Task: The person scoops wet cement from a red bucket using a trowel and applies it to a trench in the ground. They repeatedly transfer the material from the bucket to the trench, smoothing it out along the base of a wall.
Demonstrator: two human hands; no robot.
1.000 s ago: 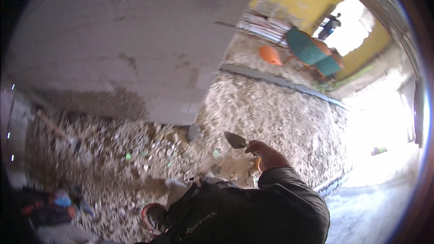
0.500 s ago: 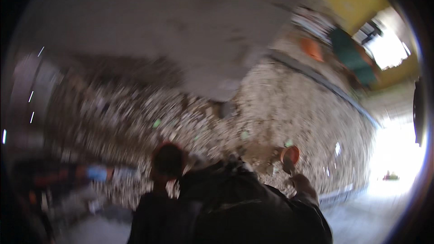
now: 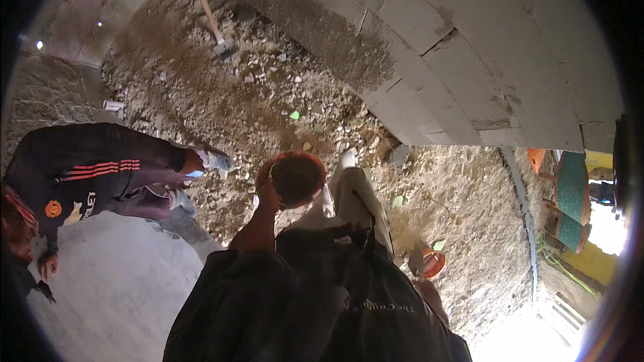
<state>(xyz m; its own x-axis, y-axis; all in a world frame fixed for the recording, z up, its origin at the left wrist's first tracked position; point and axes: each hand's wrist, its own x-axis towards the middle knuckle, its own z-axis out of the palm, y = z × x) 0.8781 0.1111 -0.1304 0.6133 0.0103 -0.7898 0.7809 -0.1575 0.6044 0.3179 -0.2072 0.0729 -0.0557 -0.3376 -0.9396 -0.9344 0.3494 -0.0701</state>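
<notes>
My left hand (image 3: 267, 196) grips the rim of a round reddish-orange bowl (image 3: 318, 175), which hangs over the ground in front of my body. Its inside is dark, and I cannot make out what it holds. On my right, my right hand (image 3: 427, 293) is closed around the handle end of a trowel, its grey blade (image 3: 416, 261) pointing away from me. Right beside the blade shows a smaller orange container (image 3: 435, 263); whether it rests on the ground is unclear. My sleeve and shirt hide part of the right forearm.
A grey block wall (image 3: 463, 87) rises ahead. A long-handled sledgehammer (image 3: 213, 23) lies on the rubble-strewn soil (image 3: 463, 188) at the far left. A co-worker in dark clothes (image 3: 100, 167) bends close on my left, by a pale slab (image 3: 121, 261). Green panels (image 3: 572, 188) stand at far right.
My view has swung round to the left, so the wall now lies further right. The sledgehammer and the co-worker show clearly now. Both hands keep hold of the bowl and the trowel.
</notes>
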